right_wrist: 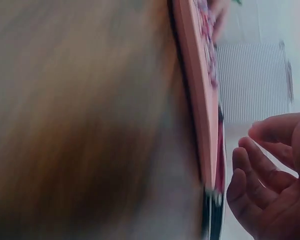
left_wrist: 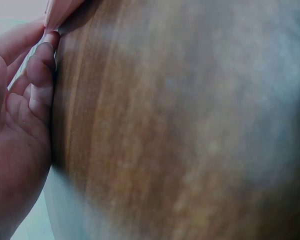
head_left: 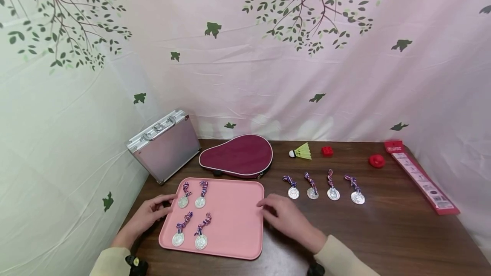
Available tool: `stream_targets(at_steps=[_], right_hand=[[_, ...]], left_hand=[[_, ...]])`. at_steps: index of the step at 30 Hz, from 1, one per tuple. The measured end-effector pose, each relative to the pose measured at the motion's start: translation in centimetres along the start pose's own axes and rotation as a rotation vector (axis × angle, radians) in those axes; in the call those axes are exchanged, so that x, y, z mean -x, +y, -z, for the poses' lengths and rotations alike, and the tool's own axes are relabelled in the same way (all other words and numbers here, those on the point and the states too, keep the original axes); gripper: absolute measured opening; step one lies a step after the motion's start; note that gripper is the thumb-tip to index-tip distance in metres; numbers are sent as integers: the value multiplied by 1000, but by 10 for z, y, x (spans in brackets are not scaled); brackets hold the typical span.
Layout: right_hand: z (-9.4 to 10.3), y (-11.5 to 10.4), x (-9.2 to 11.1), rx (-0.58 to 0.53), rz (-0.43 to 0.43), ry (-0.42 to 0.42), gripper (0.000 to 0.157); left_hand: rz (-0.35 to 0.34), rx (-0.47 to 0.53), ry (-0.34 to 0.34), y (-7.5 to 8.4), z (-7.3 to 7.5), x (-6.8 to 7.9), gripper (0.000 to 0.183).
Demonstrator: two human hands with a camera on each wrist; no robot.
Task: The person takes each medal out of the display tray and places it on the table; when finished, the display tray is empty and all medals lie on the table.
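Note:
A pink tray (head_left: 230, 225) lies on the table with several silver medals (head_left: 200, 242) on its left half, their striped ribbons bunched. My left hand (head_left: 153, 212) is at the tray's left rim; in the left wrist view its fingertips (left_wrist: 47, 42) pinch the tray edge. My right hand (head_left: 285, 218) is by the tray's right rim, fingers loosely bent. Nothing shows between these fingers (right_wrist: 260, 160) in the right wrist view, where they appear apart from the tray (right_wrist: 202, 115). Right of the tray, several more medals (head_left: 333, 194) lie in a row.
A silver case (head_left: 168, 148) stands at the back left, beside a maroon paddle cover (head_left: 238, 156). Behind the row lie a yellow shuttlecock (head_left: 303, 151), a red block (head_left: 327, 151) and a small red hat-shaped piece (head_left: 377, 161). A long red package (head_left: 422, 178) lies along the right side.

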State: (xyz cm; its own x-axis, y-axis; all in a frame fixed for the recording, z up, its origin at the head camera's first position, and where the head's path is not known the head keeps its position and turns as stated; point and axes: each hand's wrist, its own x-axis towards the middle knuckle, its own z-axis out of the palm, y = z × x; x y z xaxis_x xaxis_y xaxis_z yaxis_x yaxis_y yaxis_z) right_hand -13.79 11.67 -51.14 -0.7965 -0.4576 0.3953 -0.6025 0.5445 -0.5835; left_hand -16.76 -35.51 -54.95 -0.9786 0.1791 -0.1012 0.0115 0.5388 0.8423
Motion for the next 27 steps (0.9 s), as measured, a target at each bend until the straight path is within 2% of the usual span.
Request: stream_targets(at_steps=[7,12,21,27], right_hand=[[-40,-40,-18,6,75,-164,14],[-63,-62,-27,40,143,-223,16],[-94,-81,-37,75,193,-327,19],[-113,-91,-46,121,266,-360,25]], left_hand=[[-8,-9,-3,0,0,1,40],[-18,-4,-1,1,0,1,41],[-22,-5,-8,1,1,0,40],[-24,6,-10,-1,1,1,41]])
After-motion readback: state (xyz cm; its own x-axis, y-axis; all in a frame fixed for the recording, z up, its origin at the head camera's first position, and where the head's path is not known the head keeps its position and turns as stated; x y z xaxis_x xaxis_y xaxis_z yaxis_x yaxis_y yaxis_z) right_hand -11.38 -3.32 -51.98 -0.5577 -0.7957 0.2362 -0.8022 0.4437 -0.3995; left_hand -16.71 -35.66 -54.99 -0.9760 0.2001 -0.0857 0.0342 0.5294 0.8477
